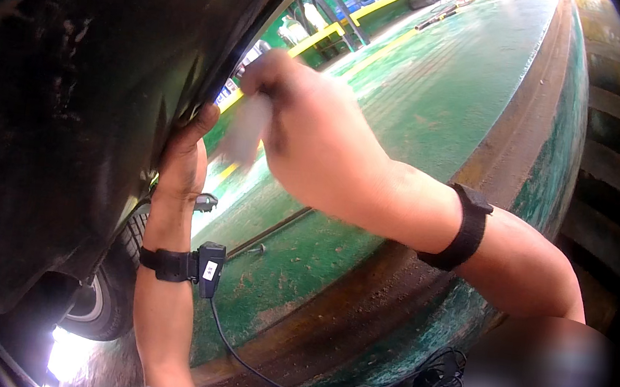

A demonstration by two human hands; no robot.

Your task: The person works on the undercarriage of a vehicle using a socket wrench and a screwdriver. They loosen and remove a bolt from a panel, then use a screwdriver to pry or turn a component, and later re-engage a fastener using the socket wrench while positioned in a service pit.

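A large dark vehicle panel (pixel 82 114), scuffed in places, fills the left side overhead. My left hand (pixel 188 157) is raised against its edge, thumb pointing up along it; the other fingers are hidden behind the panel. Just to the right, my right hand (pixel 279 91) is closed, with the fingers curled and smeared by motion. A blurred pale grey thing (pixel 247 131) shows below that fist, too smeared to name. At the fist's far side, a small shiny metal piece (pixel 255 53) shows beside the panel edge.
A vehicle wheel (pixel 103 300) stands at lower left beside a bright light. Green floor (pixel 426 115) spreads beyond my arms, with a brown ledge (pixel 327 310) along a pit side. Yellow-edged shelving (pixel 393 4) is at the back. A black cable (pixel 244 366) trails from my left wrist strap (pixel 172 264).
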